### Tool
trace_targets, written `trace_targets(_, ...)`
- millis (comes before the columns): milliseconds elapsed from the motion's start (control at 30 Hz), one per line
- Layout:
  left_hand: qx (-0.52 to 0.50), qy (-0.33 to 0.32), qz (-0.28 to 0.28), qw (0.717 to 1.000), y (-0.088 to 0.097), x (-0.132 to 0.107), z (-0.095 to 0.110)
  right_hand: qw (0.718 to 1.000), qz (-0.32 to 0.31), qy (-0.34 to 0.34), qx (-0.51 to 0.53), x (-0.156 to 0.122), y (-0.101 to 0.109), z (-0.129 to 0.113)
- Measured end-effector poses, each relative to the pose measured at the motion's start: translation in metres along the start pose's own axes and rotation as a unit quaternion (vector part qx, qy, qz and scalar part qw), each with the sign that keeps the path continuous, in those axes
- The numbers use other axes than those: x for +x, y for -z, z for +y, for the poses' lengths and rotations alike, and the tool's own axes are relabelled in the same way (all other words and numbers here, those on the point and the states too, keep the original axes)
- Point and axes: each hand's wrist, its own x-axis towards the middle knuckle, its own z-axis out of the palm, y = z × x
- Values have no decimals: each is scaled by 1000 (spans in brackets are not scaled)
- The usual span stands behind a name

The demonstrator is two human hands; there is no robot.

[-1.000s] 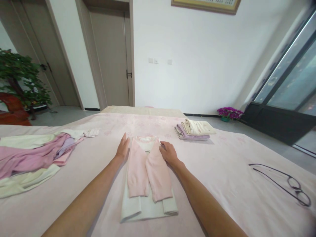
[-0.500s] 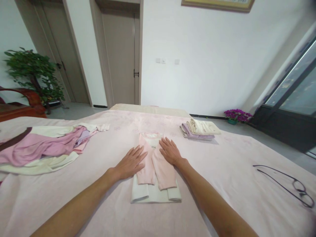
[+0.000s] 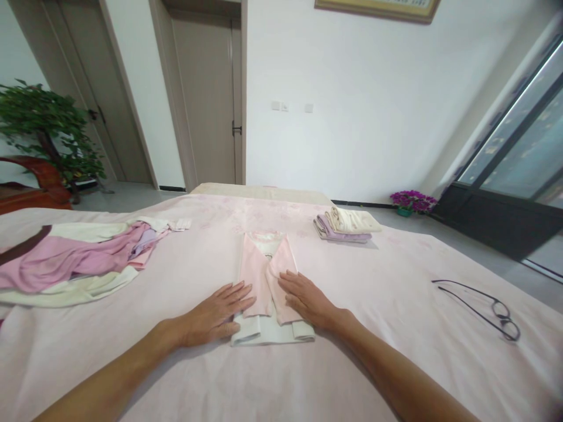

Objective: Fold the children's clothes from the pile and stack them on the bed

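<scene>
A small white shirt with pink sleeves lies flat in front of me, its sides and both sleeves folded inward over the body. My left hand rests flat at its left edge, fingertips on the left sleeve. On the right sleeve lie the fingers of my right hand, stretched out, palm down by the shirt's right edge. Neither hand grips the cloth. The collar points away from me, and the white hem is nearest.
A pink cloth covers the table. Loose pink and white clothes lie at left. Folded clothes are stacked at the back right, and eyeglasses lie at far right. Beyond stand a potted plant and purple flowers.
Both hands have slid down the shirt toward me, from the upper sleeves to the lower part. The shirt stays folded the same way. The view has shifted slightly right.
</scene>
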Motion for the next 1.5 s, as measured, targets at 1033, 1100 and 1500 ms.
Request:
trace_targets(1033, 102, -151, 166, 969, -10, -11, 20, 997, 1, 69, 23, -57, 35, -21)
trace_targets(1100, 110, -141, 163, 970, -10, -10, 24, 997, -11, 73, 25, -57, 37, -25)
trace_targets(1500, 202, -37, 207, 957, -18, 2, 56, 996, -27, 37, -81, -54, 37, -47)
